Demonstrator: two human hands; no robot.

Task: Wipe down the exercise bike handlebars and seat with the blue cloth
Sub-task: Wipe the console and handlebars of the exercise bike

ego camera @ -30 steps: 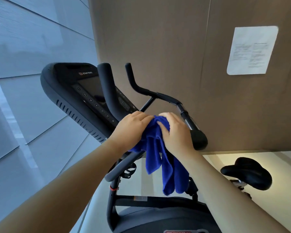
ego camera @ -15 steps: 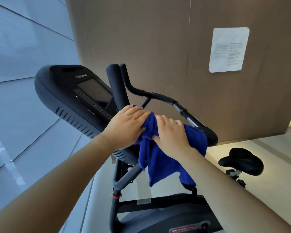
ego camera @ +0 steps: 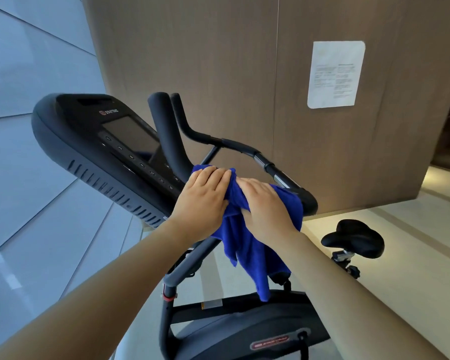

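A blue cloth [ego camera: 247, 245] is bunched over the middle of the black handlebars [ego camera: 234, 145] of an exercise bike, its loose end hanging down. My left hand [ego camera: 203, 201] presses on the cloth's left part beside the console. Touching it on the right, my right hand [ego camera: 266, 206] grips the cloth over the near handlebar arm, whose rounded end [ego camera: 309, 203] sticks out past the cloth. The black seat [ego camera: 353, 241] stands lower right, apart from both hands.
The bike's black console [ego camera: 102, 149] with screen and buttons juts out left of my hands. A brown wall panel with a white paper notice [ego camera: 334, 74] rises behind. Grey wall panels lie left, pale floor right. The bike's frame and housing [ego camera: 244, 331] sit below.
The view has swung, with the bike shifting in frame. Both hands have kept the cloth and moved with it up along the handlebar centre; the cloth now spreads further toward the right handle end.
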